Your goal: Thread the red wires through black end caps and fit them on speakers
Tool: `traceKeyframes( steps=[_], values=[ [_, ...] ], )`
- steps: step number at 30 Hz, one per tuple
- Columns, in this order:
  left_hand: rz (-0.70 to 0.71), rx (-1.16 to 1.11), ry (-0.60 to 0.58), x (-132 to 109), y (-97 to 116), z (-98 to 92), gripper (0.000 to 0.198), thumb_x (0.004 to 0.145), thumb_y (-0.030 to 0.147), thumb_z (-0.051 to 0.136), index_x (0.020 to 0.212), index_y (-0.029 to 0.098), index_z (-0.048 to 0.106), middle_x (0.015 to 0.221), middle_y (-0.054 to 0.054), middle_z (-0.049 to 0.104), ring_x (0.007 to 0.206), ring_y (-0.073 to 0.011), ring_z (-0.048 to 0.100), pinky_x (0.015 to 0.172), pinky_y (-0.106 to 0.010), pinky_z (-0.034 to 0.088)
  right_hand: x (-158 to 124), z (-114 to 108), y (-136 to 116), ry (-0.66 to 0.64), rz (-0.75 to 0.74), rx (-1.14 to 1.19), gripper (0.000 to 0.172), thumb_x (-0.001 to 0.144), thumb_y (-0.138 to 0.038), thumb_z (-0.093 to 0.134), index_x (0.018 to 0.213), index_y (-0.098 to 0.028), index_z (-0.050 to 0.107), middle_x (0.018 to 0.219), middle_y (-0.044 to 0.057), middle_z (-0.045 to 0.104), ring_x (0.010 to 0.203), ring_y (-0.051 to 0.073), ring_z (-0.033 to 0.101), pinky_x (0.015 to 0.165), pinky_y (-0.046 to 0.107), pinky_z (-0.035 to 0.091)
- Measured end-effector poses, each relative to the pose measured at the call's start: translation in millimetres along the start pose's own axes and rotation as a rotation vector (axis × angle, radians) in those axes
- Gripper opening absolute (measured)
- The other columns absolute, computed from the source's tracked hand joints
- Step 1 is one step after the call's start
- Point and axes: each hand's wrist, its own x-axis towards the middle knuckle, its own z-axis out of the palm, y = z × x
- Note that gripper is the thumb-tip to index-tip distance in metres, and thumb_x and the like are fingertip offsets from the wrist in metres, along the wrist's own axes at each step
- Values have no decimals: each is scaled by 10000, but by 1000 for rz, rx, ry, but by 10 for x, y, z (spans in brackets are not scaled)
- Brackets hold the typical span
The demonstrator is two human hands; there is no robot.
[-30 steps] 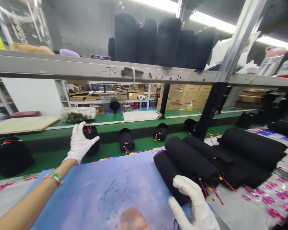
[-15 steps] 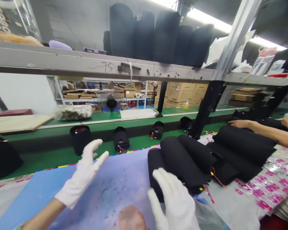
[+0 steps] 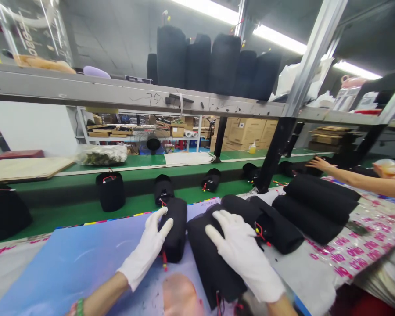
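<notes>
Both my hands wear white gloves. My left hand [image 3: 146, 250] lies with fingers stretched against the left side of a short black fabric roll [image 3: 176, 228] on the blue printed sheet [image 3: 79, 263]. My right hand [image 3: 242, 252] rests flat, fingers spread, on top of a longer black roll [image 3: 210, 259] lying beside it. Red strings hang from the rolls' ends. More black rolls [image 3: 316, 204] are heaped to the right.
A green conveyor belt [image 3: 85, 210] runs beyond the sheet, carrying several small black pouches [image 3: 110, 191]. Tall black rolls [image 3: 197, 61] stand on the grey shelf [image 3: 118, 94] overhead. Another person's arm [image 3: 352, 180] reaches over the heap at right. Cardboard boxes sit behind.
My left hand came back from a pouch on the belt. Both hands were raised and open, then came down onto two black rolls pulled onto the sheet. Another person's arm appeared at right.
</notes>
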Motion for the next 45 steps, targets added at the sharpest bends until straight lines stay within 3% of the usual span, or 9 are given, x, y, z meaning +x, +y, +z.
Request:
traceKeyframes(
  steps=[8,13,20,24,29,32,35,40,45],
  values=[
    [-12,12,209,-130,-159,-22,716,856,521,596,1449,232,315,1594,-158,245,1445,-353,360,1188,-549,308,121,144,-542,-177,66,146,296,976,-273,511,1199,-160,670,1153,153,724,1003,354,649,804,530,507],
    [-64,23,271,-70,-448,-263,756,788,577,643,1406,228,380,1512,-245,323,1042,-380,683,825,-585,586,-65,-4,-200,-41,23,266,354,969,-308,560,1294,-186,626,1298,118,679,1187,291,611,1007,491,481],
    [-21,126,262,308,-462,-448,912,762,686,644,1495,257,313,1558,-161,353,1455,-364,348,1185,-557,292,-516,-219,195,-516,-4,361,815,810,-744,596,1515,-397,380,1651,27,257,1520,385,194,1163,670,265],
    [-18,156,165,273,-494,-345,941,744,670,654,1506,233,316,1531,-173,413,1440,-371,376,1178,-556,305,-414,-10,19,-443,74,361,715,862,-753,507,1470,-377,469,1610,6,361,1509,352,249,1199,656,180],
    [27,219,251,159,-553,-167,983,620,685,667,1439,198,427,1515,-156,442,1430,-368,384,1203,-529,271,-284,203,-35,-287,59,405,566,930,-599,548,1417,-312,544,1565,46,446,1475,359,325,1178,653,247],
    [28,196,240,206,-595,-71,976,639,698,636,1449,205,407,1539,-150,417,1439,-347,378,1191,-514,302,-342,127,192,-6,108,428,530,960,-455,554,1455,-282,476,1534,66,478,1446,294,388,1189,530,332],
    [0,179,202,267,-611,-39,971,627,702,662,1440,232,414,1536,-142,425,1433,-359,388,1178,-537,316,-490,41,657,252,411,303,601,938,-323,536,1506,-213,370,1545,141,399,1454,326,358,1200,546,297],
    [-71,158,198,353,-517,-104,959,627,644,684,1448,240,398,1481,-156,488,1347,-385,500,1120,-556,389,-757,151,1419,64,700,281,935,766,-297,657,1570,-163,198,1601,205,260,1455,407,336,1155,576,352],
    [-85,173,296,534,-478,-193,897,722,600,637,1482,215,357,1521,-137,467,1392,-365,450,1159,-536,340,-811,266,1779,30,647,297,723,756,-370,697,1433,-240,479,1461,108,488,1333,289,519,1150,434,404]
  ],
)
